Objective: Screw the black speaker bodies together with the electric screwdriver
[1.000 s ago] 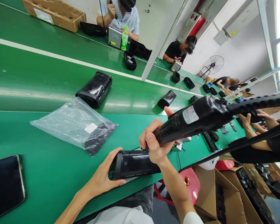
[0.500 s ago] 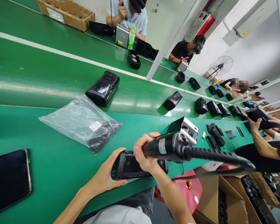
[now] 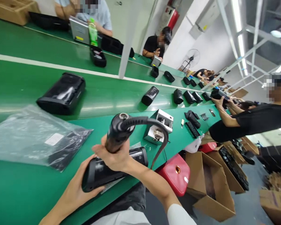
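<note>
Several black speaker-like units (image 3: 150, 95) lie along the shiny belt beyond the green table (image 3: 18, 184), with a larger one (image 3: 62, 93) close by. A clear plastic bag (image 3: 35, 136) lies left of the work, and a small white-and-black box (image 3: 159, 128) stands just behind it. The right hand (image 3: 114, 157) is clenched around a black powered driver (image 3: 118, 132), held upright, its cable (image 3: 160, 137) arching down in front. The left hand (image 3: 76, 190) grips the near end of a glossy black housing (image 3: 112, 168) lying at the table's edge.
</note>
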Available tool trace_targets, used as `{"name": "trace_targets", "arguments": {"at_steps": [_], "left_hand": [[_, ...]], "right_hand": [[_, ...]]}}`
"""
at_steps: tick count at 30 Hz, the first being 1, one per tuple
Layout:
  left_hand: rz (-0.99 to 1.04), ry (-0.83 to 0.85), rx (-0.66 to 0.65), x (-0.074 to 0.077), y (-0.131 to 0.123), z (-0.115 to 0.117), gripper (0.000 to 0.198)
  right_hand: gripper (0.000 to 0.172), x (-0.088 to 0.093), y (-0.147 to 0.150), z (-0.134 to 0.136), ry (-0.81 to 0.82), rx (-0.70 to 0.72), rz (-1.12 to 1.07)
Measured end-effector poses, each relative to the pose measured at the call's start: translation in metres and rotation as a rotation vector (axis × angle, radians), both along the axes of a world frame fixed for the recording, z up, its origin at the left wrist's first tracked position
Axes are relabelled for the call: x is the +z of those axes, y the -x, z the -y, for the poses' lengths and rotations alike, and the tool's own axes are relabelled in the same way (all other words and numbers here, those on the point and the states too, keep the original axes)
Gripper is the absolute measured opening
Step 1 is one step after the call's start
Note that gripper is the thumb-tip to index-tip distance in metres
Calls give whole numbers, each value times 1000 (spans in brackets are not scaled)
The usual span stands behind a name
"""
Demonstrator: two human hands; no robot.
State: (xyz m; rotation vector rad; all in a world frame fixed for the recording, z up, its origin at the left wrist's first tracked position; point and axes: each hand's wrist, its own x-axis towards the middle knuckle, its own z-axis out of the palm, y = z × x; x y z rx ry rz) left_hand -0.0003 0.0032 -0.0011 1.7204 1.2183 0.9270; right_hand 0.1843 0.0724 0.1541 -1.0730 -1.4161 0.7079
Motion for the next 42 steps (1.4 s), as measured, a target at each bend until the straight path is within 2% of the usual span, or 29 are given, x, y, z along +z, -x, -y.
{"name": "trace_targets", "arguments": {"at_steps": [2,3,5,7,8,11,14,16,19,22,24,28,30,32,36,39,42], "left_hand": [[-7,23,29,5,-3,2,98],[-14,38,38,8,-4,3,99],[-27,64,52,11,-5,4,100],[-25,67,61,11,-6,3,98],[-19,58,62,10,-6,2,97],[-21,28,68,5,-7,-1,97],[-47,33,76,4,-6,-1,97],[-54,40,68,6,-5,0,97],[-53,33,55,7,-5,1,97],[-53,26,58,5,-6,2,99],[-54,25,42,3,-5,2,102],[-49,-6,-38,-3,-1,-1,103],[-44,-53,-77,-7,3,-4,107],[-41,-93,-108,-10,5,-6,115],[-17,-147,-141,-12,5,-7,123],[10,-176,-160,-12,2,-7,123],[25,-141,-156,-10,0,-7,124]], "right_hand": [[42,18,-13,-1,-239,-19,-234],[34,30,-27,1,-359,-82,-314],[27,54,-69,8,-515,-324,-345],[41,71,-120,12,-503,-572,-216],[44,74,-144,12,-461,-635,-143],[50,67,-197,2,-408,-722,-58],[51,49,-211,-10,-366,-713,-54],[51,40,-207,-13,-328,-694,-52],[50,36,-200,-4,-278,-645,-63],[50,45,-192,15,-225,-589,-72],[49,58,-181,29,-239,-540,-103],[39,93,-130,42,-363,-351,-278],[30,106,-92,37,-355,-224,-336],[29,111,-53,25,-338,-66,-356],[47,97,7,-7,-298,202,-364],[60,80,26,-23,-261,260,-350],[68,70,29,-26,-238,272,-334]]}}
